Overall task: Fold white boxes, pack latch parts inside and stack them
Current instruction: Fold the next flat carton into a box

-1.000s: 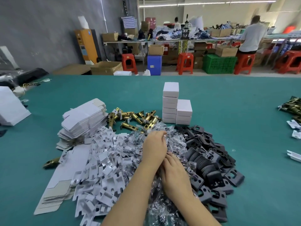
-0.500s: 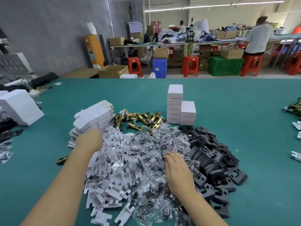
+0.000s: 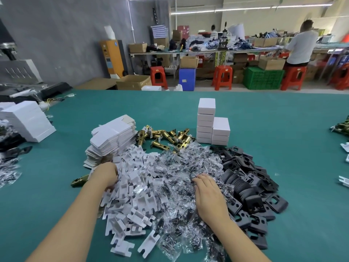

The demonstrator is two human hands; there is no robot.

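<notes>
My left hand (image 3: 105, 174) sits at the left edge of the pile of white card inserts (image 3: 137, 188), just in front of the stack of flat white box blanks (image 3: 113, 137). Its fingers curl down into the pile and their tips are hidden. My right hand (image 3: 207, 193) lies flat with straight fingers on the heap of clear screw bags (image 3: 179, 167). Brass latches (image 3: 166, 137) lie behind the bags. Two stacks of folded white boxes (image 3: 205, 120) stand side by side at the back. Black plastic plates (image 3: 245, 180) are heaped to the right.
A single brass latch (image 3: 79, 181) lies left of my left hand. A big stack of white card (image 3: 28, 120) and more screw bags (image 3: 7, 173) sit at the far left. Loose parts lie at the right edge of the green table (image 3: 283, 138).
My left hand left the right hand, swung out to the flat box stack, then came back a little onto the white inserts. The right hand stays on the screw bags.
</notes>
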